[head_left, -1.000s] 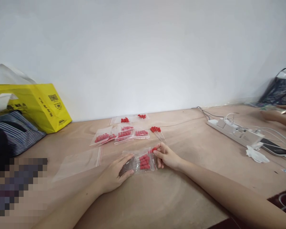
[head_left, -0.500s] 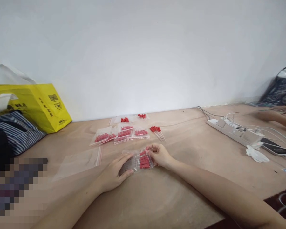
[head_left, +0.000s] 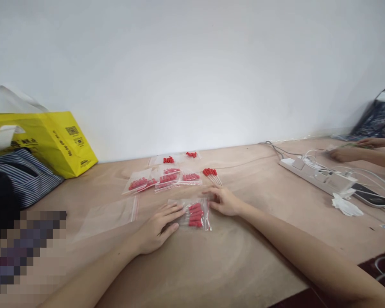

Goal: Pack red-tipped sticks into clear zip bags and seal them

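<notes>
We've got our left hand (head_left: 157, 224) flat on the near end of the small zip bag (head_left: 194, 214) of red-tipped pins, right hand (head_left: 223, 201) open-fingered just beside its far corner, so looks like we're pressing the seal shut, though that strip's kinda blurry, and next comes a firm swipe along it.

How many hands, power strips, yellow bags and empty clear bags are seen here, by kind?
hands: 4 (left hand, right hand, co-worker's hands)
power strip: 1
yellow bag: 1
empty clear bag: 1
total: 7
</notes>
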The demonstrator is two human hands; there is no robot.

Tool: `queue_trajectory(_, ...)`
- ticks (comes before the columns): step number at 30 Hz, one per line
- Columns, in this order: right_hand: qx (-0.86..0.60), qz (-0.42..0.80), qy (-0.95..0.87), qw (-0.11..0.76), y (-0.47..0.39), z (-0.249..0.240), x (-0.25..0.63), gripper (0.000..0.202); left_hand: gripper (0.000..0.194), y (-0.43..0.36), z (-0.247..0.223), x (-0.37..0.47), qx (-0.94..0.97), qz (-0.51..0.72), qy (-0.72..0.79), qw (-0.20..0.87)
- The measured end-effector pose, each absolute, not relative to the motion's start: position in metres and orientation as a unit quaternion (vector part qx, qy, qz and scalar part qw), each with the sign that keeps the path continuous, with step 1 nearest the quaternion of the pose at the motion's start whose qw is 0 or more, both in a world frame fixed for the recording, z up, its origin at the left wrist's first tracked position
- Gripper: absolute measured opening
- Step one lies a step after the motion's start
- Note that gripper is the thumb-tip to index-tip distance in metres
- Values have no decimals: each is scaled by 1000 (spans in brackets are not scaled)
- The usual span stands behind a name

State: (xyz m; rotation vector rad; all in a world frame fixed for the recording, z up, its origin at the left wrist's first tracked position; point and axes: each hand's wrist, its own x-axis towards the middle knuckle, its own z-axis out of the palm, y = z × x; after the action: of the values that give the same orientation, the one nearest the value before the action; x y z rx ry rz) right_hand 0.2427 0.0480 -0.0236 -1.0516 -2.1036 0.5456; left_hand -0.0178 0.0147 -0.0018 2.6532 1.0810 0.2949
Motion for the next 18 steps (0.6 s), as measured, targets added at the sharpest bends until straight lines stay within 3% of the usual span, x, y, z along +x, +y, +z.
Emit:
queue_trajectory(5, -330, 201, -858, 340, 42, -22, 249, 24, 34, 32, -7, -14, 893, 203, 402, 4)
queue_trajectory(9, -324, 188, -862, 341, 38, -20, 242, 28, 19, 18, -6, -1, 851, 311, 423, 13)
queue_trajectory(11, -315, 177, -870, 336, 38, -20, 237, 26, 15, 5, -5, 7, 858, 302, 415, 33)
queue_trajectory(14, -301, 165, -881, 325, 39, -21, 228, 20, 23, -8, -5, 17, 867, 276, 413, 32)
queue_trajectory(18, -315, 142, -875, 340, 39, -25, 219, 11, 13, -5, -11, 21, 870, 253, 423, 2)
